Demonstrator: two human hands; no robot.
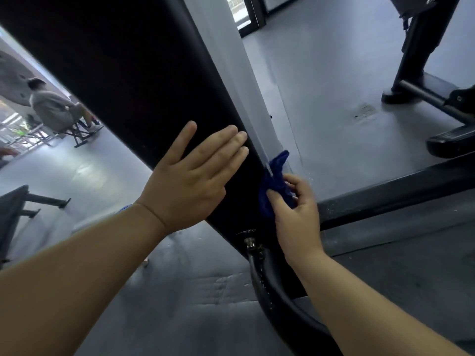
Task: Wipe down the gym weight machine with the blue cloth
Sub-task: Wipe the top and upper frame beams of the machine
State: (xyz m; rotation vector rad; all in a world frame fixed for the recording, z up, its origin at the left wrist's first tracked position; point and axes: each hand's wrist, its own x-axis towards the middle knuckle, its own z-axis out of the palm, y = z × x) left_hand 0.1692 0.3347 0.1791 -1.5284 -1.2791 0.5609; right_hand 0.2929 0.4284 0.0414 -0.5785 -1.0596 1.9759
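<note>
Head view, looking down on a grey matte floor [321, 80], scuffed and speckled, spread over the right half and the bottom of the frame, with a bright doorway [244, 14] at top centre. Across the middle, from upper left down to lower centre, a broad black panel of the weight machine [133, 73], slanted in the frame and edged on its right by a pale grey strip [231, 60]. At centre, left hand [190, 176] laid flat on the black panel, fingers straight and slightly spread, grasping nothing. Just right of it and lower, right hand [295, 211] with fingers and thumb curled round the bunched blue cloth [272, 181], pressing it against the panel's right edge at the lower end of the pale strip, part of the cloth poking up above the fingers. Below the hands, a small metal fitting [249, 241] on the machine and a thick black hose [270, 286] curving down toward bottom centre, passing behind the right forearm. Hiding most of the room's left side: the black panel itself. At right, a long black base bar [398, 191] on the floor; above it, upper right, the black legs of another machine [416, 52] and a dark footplate [449, 142] at the frame's edge. Far left, a seated person [51, 106] in grey, back turned; lower left, part of a dark bench frame [15, 209].
</note>
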